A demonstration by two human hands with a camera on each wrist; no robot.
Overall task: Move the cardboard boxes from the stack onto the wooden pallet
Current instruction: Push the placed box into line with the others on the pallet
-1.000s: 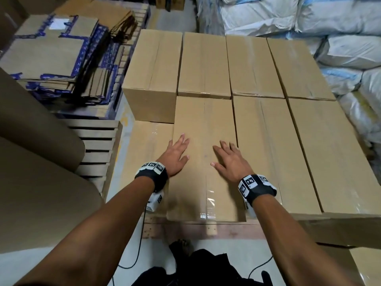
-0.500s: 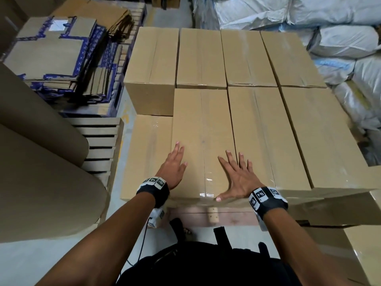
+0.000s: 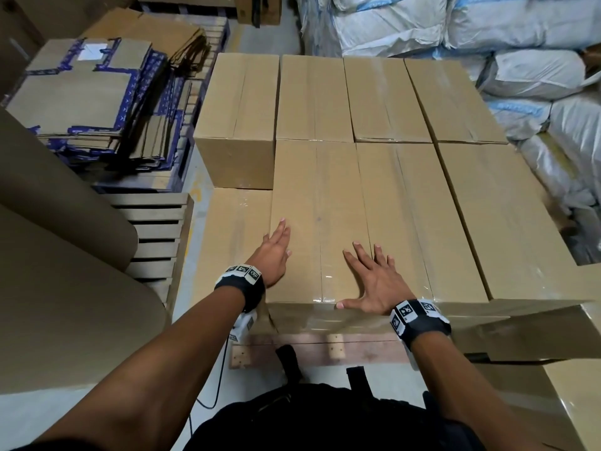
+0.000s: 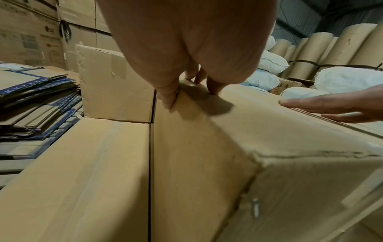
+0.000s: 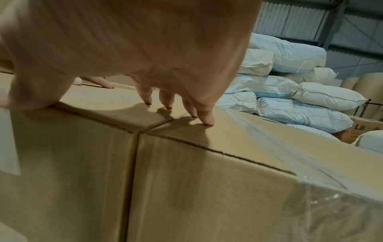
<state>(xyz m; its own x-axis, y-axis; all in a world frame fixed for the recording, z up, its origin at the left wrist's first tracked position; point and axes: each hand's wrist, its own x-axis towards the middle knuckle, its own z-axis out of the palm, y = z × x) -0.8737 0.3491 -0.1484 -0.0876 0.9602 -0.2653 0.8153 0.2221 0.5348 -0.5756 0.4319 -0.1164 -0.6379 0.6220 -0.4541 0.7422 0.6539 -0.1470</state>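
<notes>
Brown paper rolls (image 3: 48, 255): very large, left of the left arm, cut off by the frame edge.

White woven sacks (image 3: 487, 34): piled beyond and to the right of both hands; printing too blurred to read.

Wooden pallet (image 3: 312, 348): only its near edge shows, below both wrists; the rest is hidden under the boxes.

Cardboard boxes: a taped upper layer spreads ahead of the hands, four in the far row (image 3: 312, 96) and three in the near row. One lower box (image 3: 234, 242) lies left of the left hand, its top a level down.

Cardboard box under the hands (image 3: 320, 206): leftmost of the near upper row, sides touching its right neighbour (image 3: 400, 222); what it sits on is hidden.

Flattened blue-printed cartons (image 3: 94, 99): stacked far left of the left hand.

Slatted wooden pallet (image 3: 156, 236): just left of the lower box, partly hidden by the rolls.

Right hand (image 3: 374, 281): released, fingers spread flat on the box top, thumb along the near edge, outer fingers touching the neighbour.

Left hand (image 3: 273, 255): released, fingers straight on the box's top left edge, thumb against its side face; palm contact unclear.
</notes>
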